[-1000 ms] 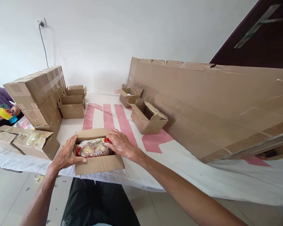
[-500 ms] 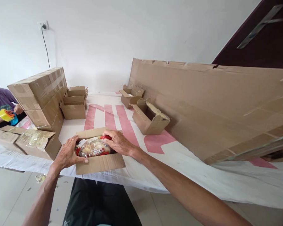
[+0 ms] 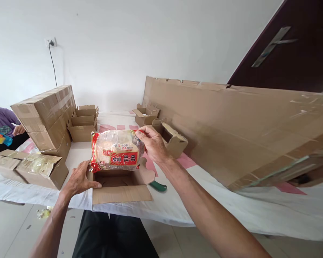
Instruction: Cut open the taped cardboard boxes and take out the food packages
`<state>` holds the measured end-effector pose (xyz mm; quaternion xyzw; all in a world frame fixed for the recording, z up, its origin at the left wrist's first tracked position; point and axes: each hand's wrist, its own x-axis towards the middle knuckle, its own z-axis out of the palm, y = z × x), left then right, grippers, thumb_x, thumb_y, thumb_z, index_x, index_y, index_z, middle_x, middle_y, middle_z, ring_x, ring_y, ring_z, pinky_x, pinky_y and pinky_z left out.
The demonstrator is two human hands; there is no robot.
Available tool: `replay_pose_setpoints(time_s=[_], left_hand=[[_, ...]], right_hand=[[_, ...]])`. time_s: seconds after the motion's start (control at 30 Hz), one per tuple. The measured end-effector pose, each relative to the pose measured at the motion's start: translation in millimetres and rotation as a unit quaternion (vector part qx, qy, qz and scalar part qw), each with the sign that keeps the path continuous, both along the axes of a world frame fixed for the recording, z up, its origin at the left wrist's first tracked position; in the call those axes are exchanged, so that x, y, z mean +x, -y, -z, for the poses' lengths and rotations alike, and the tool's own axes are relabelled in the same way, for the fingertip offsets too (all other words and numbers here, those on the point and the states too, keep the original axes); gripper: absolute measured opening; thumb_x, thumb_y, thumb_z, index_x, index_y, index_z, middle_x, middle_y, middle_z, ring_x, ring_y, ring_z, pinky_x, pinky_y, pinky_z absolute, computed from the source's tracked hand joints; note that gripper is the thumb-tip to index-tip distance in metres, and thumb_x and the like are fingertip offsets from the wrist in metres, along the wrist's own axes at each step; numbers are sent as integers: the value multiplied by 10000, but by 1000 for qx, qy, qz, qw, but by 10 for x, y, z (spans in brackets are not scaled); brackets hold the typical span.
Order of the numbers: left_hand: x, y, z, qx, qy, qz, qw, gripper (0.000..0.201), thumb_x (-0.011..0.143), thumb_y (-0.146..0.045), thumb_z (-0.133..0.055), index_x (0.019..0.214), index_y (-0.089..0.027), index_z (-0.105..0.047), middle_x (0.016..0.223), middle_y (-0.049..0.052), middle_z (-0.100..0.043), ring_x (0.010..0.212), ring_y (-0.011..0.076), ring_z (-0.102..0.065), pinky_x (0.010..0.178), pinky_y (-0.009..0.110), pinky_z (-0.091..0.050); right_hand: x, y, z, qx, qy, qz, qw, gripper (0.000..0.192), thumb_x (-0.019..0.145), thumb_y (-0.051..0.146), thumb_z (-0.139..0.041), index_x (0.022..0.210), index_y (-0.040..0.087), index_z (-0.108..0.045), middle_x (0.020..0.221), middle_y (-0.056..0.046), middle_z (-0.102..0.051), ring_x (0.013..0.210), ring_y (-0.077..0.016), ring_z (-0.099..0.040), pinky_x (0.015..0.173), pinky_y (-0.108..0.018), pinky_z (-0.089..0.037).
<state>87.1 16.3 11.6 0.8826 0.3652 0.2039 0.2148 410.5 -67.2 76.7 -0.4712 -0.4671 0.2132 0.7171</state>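
Observation:
My right hand (image 3: 154,145) pinches the right end of a clear and red plastic bag of rice crackers (image 3: 115,150). The bag hangs on its side above an open cardboard box (image 3: 122,195) at the table's front edge. Part of the box's inside shows below the bag, while its far side is hidden. My left hand (image 3: 79,179) grips the box's left end, thumb over the rim near the front flap. A curved green handle (image 3: 158,186) lies just right of this box; what it belongs to is hidden.
Taped cartons (image 3: 43,114) stand stacked at the left, with small open boxes (image 3: 82,132) beside them. Two further open boxes (image 3: 174,141) sit near a large cardboard sheet (image 3: 231,132). At far left, a person (image 3: 5,122) is by a yellow and blue tape dispenser (image 3: 0,139).
My right hand has lifted the rice cracker bag up out of the box. My left hand stays at the box's left end. The green handle has come into sight.

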Motion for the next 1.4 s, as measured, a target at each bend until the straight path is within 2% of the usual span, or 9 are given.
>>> replay_pose_setpoints(time_s=[0.1, 0.2, 0.33, 0.53, 0.8, 1.0, 1.13, 1.27, 1.4], left_hand=[[13, 9, -165, -15, 19, -9, 1000, 940, 689, -569, -938, 1493, -239, -582, 1449, 162, -670, 1351, 447, -606, 1161, 658, -419], [60, 25, -374, -50, 112, 26, 992, 914, 724, -606, -912, 1503, -247, -595, 1486, 158, -670, 1378, 430, -607, 1186, 610, -436], [201, 53, -566, -174, 251, 104, 947, 743, 849, -650, -795, 1432, -206, -672, 1399, 143, -741, 1299, 373, -689, 1113, 482, -547], [370, 5, -501, -236, 316, 58, 917, 639, 749, -598, -891, 1212, -175, -770, 1079, 89, -837, 994, 295, -788, 895, 395, -635], [403, 15, -378, -283, 340, 35, 896, 536, 646, -550, -978, 982, -184, -777, 858, 56, -827, 812, 279, -798, 842, 433, -645], [270, -109, -597, -274, 340, 59, 898, 752, 577, -528, -1025, 1190, -184, -756, 1159, 132, -826, 1055, 340, -784, 879, 408, -632], [314, -296, -775, -289, 326, 75, 897, 766, 622, -581, -987, 1234, -176, -771, 1081, 116, -833, 929, 308, -789, 793, 360, -620], [448, -339, -731, -322, 324, 80, 886, 560, 635, -479, -1009, 1049, -149, -825, 949, 91, -834, 880, 290, -789, 773, 341, -618], [461, -366, -567, -325, 443, 37, 835, 570, 649, -505, -1011, 1048, -150, -813, 915, 75, -826, 814, 243, -785, 747, 338, -640]], right_hand=[[12, -37, 14, -1, -50, -10, 999, 452, 747, 604, -848, 771, 230, -594, 725, 45, -537, 649, -118, -455, 589, -260, -402], [-40, -49, 25, -23, -82, -23, 996, 501, 699, 639, -864, 779, 235, -578, 688, 51, -549, 611, -117, -458, 542, -257, -398], [-91, -47, 22, -39, -91, -26, 995, 469, 716, 615, -846, 780, 243, -568, 653, 56, -518, 579, -124, -447, 502, -265, -391], [-77, -50, -5, -41, -104, -28, 993, 431, 693, 558, -856, 756, 223, -593, 679, 41, -549, 609, -120, -455, 536, -265, -407], [-38, -156, -219, -19, -14, 24, 999, 448, 688, 561, -866, 710, 227, -568, 673, 47, -522, 646, -125, -436, 591, -276, -407], [92, -356, -593, -23, 57, -131, 989, 429, 664, 533, -869, 760, 220, -592, 695, 51, -558, 635, -124, -477, 605, -276, -417], [-11, -653, -822, -35, 151, -204, 967, 359, 674, 479, -836, 755, 210, -613, 727, 42, -588, 669, -133, -506, 641, -286, -419], [-121, -919, -925, 4, 236, -82, 968, 339, 685, 458, -819, 830, 214, -636, 886, -9, -649, 787, -179, -564, 732, -337, -474], [-154, -895, -662, 38, 205, 97, 973, 514, 809, 534, -757, 1196, 210, -658, 1307, -142, -641, 1121, -291, -613, 959, -459, -528]])
